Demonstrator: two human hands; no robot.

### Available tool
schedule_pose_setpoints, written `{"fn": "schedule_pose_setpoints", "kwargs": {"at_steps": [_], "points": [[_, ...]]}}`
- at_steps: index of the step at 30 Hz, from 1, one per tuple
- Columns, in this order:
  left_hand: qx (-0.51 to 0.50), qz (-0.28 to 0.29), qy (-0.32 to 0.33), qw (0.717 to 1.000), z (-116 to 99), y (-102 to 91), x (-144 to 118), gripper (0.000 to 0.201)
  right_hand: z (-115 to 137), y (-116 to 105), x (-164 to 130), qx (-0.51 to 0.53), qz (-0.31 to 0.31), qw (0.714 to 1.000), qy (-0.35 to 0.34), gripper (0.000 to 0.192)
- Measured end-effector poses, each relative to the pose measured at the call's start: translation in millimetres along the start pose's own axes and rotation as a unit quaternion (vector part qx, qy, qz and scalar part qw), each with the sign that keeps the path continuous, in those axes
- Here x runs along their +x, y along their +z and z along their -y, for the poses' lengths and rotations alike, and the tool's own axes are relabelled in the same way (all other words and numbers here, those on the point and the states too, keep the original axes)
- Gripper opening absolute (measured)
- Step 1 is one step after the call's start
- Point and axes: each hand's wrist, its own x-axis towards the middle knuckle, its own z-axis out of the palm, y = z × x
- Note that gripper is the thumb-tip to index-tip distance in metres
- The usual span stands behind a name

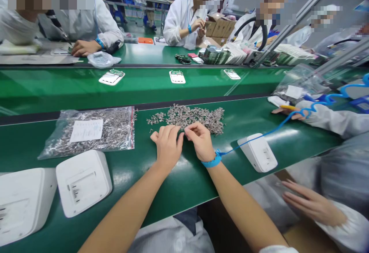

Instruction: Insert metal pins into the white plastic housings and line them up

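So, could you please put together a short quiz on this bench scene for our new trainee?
1. True or false: the left hand rests at the near edge of the loose pile of small metal parts.
2. Which wrist wears the blue wrist strap? A) left B) right C) neither
3. Fill in: the clear bag of metal parts lies on the green bench to the ____ of the loose pile, seen from the camera.

Key
1. True; the right hand is beside it, its fingers pinched at the pile.
2. B
3. left
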Motion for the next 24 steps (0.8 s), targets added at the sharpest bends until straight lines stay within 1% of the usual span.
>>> {"fn": "schedule_pose_setpoints", "kwargs": {"at_steps": [3, 6, 9, 11, 14, 17, 19, 21, 22, 24], "points": [[-0.036, 0.010, -0.006, 0.999, 3, 0.3, 2, 0.011, 0, 0, 0, 0.012, 0.025, 1.000, 0.007, 0.020], [-0.108, 0.031, -0.027, 0.993, 6, -0.1, 5, 0.012, 3, -2, 1, 0.014, 0.051, 0.998, -0.023, 0.018], [-0.178, 0.045, -0.038, 0.982, 9, -2.2, 10, 0.012, 9, -7, 2, 0.022, 0.110, 0.991, -0.072, 0.016], [-0.207, 0.053, -0.038, 0.976, 10, -3.8, 12, 0.012, 14, -11, 4, 0.017, 0.148, 0.985, -0.090, 0.017], [-0.244, 0.075, -0.044, 0.966, 12, -4.8, 13, 0.013, 16, -18, 8, -0.010, 0.191, 0.977, -0.097, 0.023], [-0.274, 0.104, -0.038, 0.955, 14, -4.2, 11, 0.013, 15, -20, 13, 0.003, 0.221, 0.970, -0.104, 0.022], [-0.285, 0.117, -0.029, 0.951, 16, -3.7, 10, 0.010, 18, -22, 15, 0.015, 0.213, 0.970, -0.120, 0.021], [-0.284, 0.107, -0.020, 0.953, 17, -3.0, 10, 0.008, 24, -27, 12, 0.004, 0.179, 0.972, -0.150, 0.020], [-0.274, 0.093, -0.011, 0.957, 17, -2.4, 10, 0.008, 29, -33, 7, -0.022, 0.153, 0.973, -0.170, 0.018], [-0.234, 0.062, 0.021, 0.970, 18, -1.0, 12, 0.011, 37, -54, -8, -0.117, 0.077, 0.968, -0.209, 0.015]]}}
